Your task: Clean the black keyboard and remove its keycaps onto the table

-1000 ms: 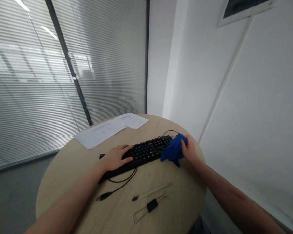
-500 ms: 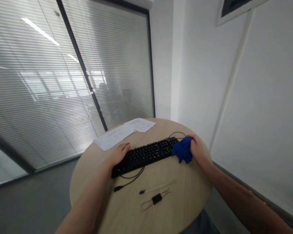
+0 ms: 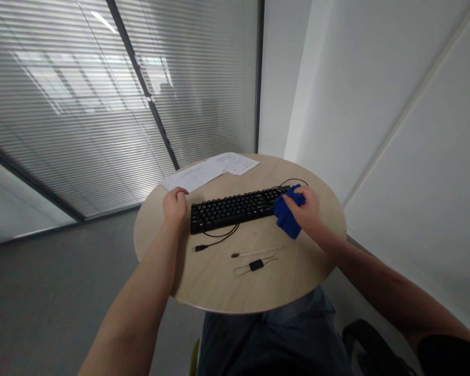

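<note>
A black keyboard (image 3: 235, 208) lies at a slant across the round table. My right hand (image 3: 306, 210) pinches a crumpled blue cloth (image 3: 288, 216) that covers the keyboard's right end and hangs over its near edge. Just off the keyboard's left end is my left hand (image 3: 175, 204), fingers curled together with nothing visible in them. From under the keyboard a black cable runs out toward me, ending in a USB plug (image 3: 199, 248). Nearer to me lie a thin pale stick with a dark tip (image 3: 258, 251) and a black binder clip (image 3: 256, 265) with wire handles.
Printed paper sheets (image 3: 203, 173) lie at the back left of the round wooden table (image 3: 227, 292). More cable (image 3: 297, 180) loops behind the keyboard's right end. Glass panels with blinds (image 3: 211, 104) stand behind, and a white wall (image 3: 360, 104) is on the right.
My left hand has come off the keyboard's left end and curled. My right hand has shifted its grip on the cloth, closer over the keyboard. The view has tilted down.
</note>
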Demonstrator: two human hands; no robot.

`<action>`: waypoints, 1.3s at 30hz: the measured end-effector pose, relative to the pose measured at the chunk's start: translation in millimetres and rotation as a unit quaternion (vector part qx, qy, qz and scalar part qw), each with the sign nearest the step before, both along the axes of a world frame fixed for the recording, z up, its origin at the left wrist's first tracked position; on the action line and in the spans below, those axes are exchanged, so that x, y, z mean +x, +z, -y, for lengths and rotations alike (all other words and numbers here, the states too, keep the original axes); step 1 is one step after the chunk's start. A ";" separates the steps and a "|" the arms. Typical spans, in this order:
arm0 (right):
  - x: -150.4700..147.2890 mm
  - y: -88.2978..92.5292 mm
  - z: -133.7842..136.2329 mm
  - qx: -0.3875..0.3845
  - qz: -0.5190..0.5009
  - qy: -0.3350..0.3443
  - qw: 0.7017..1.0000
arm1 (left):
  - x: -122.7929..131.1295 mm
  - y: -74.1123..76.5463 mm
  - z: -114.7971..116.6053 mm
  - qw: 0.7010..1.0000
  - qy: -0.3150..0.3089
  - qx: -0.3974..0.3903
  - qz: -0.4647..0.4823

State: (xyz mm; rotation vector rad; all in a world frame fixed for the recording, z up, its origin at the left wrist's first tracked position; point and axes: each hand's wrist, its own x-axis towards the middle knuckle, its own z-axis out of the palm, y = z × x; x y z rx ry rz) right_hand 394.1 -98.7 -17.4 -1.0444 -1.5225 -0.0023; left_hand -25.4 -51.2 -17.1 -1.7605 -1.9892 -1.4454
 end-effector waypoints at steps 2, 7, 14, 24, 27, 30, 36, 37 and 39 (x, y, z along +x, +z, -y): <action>-17.8 6.2 11.2 0.022 0.022 0.035 0.999 | -4.6 -3.2 -1.4 0.999 0.008 0.002 0.038; -32.2 4.7 31.7 -0.019 0.279 0.216 0.935 | -11.3 -6.3 -4.3 0.995 0.037 -0.006 0.097; -5.0 -8.0 50.2 -0.091 0.406 0.167 0.894 | -6.7 -11.5 -9.2 0.989 0.065 -0.036 0.130; -16.9 0.1 54.0 -0.086 0.327 0.085 0.937 | -15.0 -16.4 -9.2 0.984 0.102 -0.042 0.143; -30.3 -1.1 52.5 -0.073 0.353 0.128 0.924 | -17.6 -17.7 -7.8 0.982 0.106 -0.039 0.149; -43.0 -2.8 51.3 -0.089 0.407 0.174 0.892 | -19.9 -19.8 -7.8 0.982 0.104 -0.038 0.153; -48.4 0.7 51.7 -0.099 0.464 0.252 0.843 | -21.7 -22.8 -10.1 0.982 0.095 -0.042 0.157; -47.2 0.2 52.2 -0.103 0.467 0.250 0.842 | -21.5 -23.1 -10.3 0.982 0.094 -0.042 0.158; -44.5 -2.8 54.0 -0.112 0.467 0.231 0.846 | -20.8 -23.5 -10.7 0.982 0.093 -0.044 0.159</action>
